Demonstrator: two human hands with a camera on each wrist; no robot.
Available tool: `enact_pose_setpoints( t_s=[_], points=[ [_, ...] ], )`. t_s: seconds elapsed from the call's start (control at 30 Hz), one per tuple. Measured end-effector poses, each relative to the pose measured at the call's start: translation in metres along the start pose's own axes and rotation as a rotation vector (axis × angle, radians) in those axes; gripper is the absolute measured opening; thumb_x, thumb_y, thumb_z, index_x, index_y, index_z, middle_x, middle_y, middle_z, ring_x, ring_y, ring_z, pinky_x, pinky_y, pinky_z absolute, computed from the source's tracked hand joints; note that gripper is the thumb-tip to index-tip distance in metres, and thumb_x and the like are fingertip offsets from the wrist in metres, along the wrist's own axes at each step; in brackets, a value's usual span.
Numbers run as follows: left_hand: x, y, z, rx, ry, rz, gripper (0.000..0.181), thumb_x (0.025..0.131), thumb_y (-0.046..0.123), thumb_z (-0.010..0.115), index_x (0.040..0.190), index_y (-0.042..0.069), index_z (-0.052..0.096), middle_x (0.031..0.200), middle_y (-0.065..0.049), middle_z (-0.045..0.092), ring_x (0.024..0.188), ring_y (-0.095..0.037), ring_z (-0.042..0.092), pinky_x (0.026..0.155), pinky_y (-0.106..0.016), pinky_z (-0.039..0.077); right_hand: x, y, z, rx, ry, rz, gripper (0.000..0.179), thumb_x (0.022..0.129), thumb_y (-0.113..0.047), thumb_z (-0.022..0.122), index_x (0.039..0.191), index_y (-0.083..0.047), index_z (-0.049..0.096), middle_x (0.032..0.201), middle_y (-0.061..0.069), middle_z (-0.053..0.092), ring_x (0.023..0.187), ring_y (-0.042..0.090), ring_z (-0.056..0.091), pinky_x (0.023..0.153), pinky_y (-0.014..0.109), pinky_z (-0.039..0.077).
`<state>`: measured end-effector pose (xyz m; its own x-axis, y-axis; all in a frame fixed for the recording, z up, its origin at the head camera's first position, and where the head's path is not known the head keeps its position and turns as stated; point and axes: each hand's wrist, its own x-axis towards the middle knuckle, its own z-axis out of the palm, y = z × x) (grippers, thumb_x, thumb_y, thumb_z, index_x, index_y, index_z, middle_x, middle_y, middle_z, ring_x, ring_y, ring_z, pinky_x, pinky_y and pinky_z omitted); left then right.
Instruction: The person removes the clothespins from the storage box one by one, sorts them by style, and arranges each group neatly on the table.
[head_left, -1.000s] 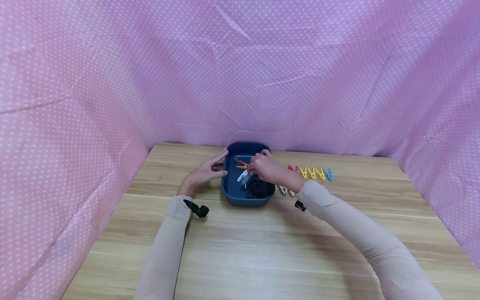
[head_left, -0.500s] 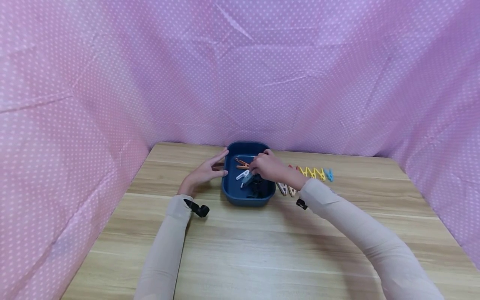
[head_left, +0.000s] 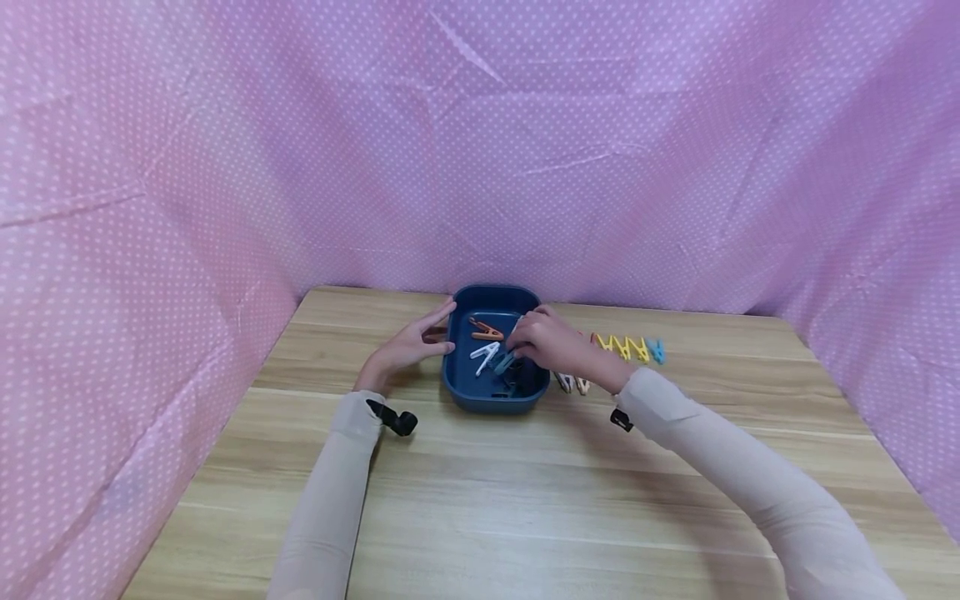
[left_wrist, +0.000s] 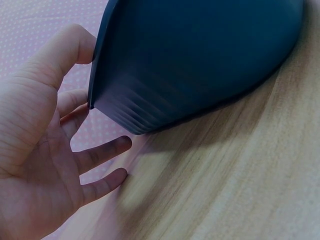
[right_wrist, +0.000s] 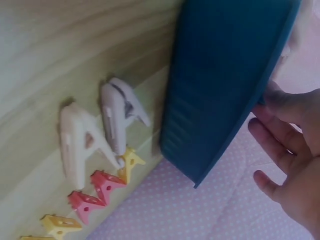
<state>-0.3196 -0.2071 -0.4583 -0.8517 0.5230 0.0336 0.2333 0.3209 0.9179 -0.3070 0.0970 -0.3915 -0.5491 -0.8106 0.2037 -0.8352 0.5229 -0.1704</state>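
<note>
A dark blue plastic box (head_left: 491, 405) stands at the far side of the table. My left hand (head_left: 407, 344) rests on its left rim with fingers spread; in the left wrist view the thumb touches the rim. My right hand (head_left: 550, 342) reaches over the right side of the box, thumb and fingers pinching a teal clothespin (head_left: 503, 362), mostly hidden in the right wrist view. Inside the box lie an orange clothespin (head_left: 487, 331), a white clothespin (head_left: 484, 357) and dark pieces (head_left: 515, 380), partly hidden in shadow.
Right of the box, a row of clothespins lies on the wooden table (head_left: 480, 500): red ones (right_wrist: 107, 186), yellow ones (head_left: 623, 347) and a blue one (head_left: 656, 351). Two pale clothespins (right_wrist: 75, 145) lie nearer the box. A pink dotted curtain (head_left: 480, 167) hangs behind.
My right hand has moved slightly right, the teal clothespin with it. The white clothespin has turned and now shows more fully. My left hand has stayed at the rim.
</note>
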Motion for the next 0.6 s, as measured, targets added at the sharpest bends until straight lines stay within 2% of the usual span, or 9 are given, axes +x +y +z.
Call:
enact_pose_setpoints(
  t_s=[0.3,0.6],
  points=[
    [0.001,-0.003,0.001,0.009,0.011,0.013,0.078,0.101,0.010,0.063,0.164,0.014,0.017,0.174,-0.005,0.001,0.149,-0.041,0.035,0.122,-0.058,0.031,-0.016,-0.003,0.002,-0.007,0.124,-0.042,0.012,0.089,-0.006,0.077,0.101,-0.006,0.078,0.100,0.007,0.074,0.101,0.027,0.065,0.102,0.054,0.048],
    [0.002,-0.005,-0.001,0.016,0.007,0.007,0.079,0.101,0.011,0.063,0.164,0.013,0.016,0.174,-0.006,-0.001,0.150,-0.039,0.034,0.122,-0.057,0.031,-0.034,0.004,0.002,-0.024,0.255,-0.029,0.015,0.084,-0.005,0.081,0.099,-0.004,0.078,0.096,0.007,0.075,0.097,0.027,0.065,0.099,0.055,0.049]
  ],
)
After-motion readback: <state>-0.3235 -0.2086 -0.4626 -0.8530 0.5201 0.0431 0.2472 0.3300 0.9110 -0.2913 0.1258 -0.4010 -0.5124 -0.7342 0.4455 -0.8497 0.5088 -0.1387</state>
